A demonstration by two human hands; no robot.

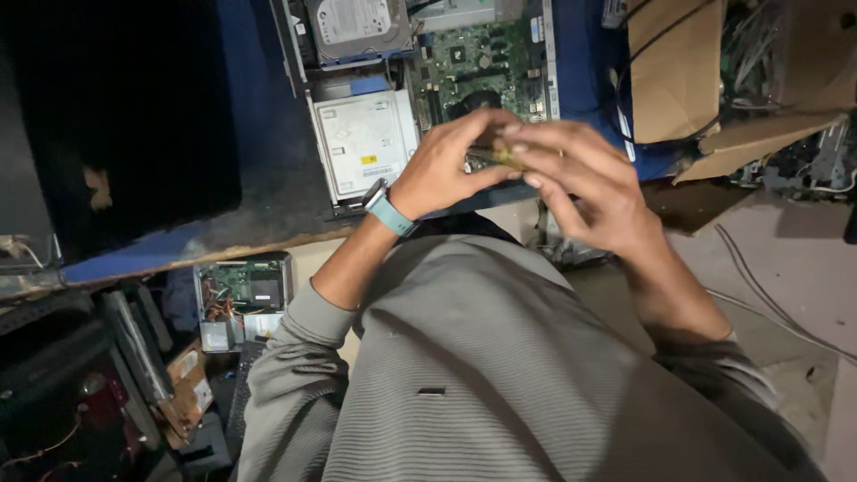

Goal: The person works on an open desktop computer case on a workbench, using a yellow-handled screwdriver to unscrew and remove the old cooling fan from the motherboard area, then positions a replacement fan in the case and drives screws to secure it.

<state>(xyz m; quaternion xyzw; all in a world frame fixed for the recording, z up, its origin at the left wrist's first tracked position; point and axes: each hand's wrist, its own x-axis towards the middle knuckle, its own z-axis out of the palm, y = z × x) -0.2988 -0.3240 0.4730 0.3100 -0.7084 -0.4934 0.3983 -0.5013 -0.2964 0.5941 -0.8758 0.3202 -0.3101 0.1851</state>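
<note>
Above the open computer case (420, 98), left hand (442, 165) and right hand (589, 183) fingers pinching a small yellowish part (502, 157), mostly hidden.

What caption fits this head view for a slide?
Both hands, left and right, hold a small yellowish part above an open computer case.

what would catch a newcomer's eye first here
First, the two hands meeting at centre top: the left hand, with a teal watch on its wrist, and the right hand pinch a small yellowish-green part between them. Right behind them lies an opened computer case on the blue table, its green circuit board bare. A second opened unit sits on the floor, lower left.
</note>
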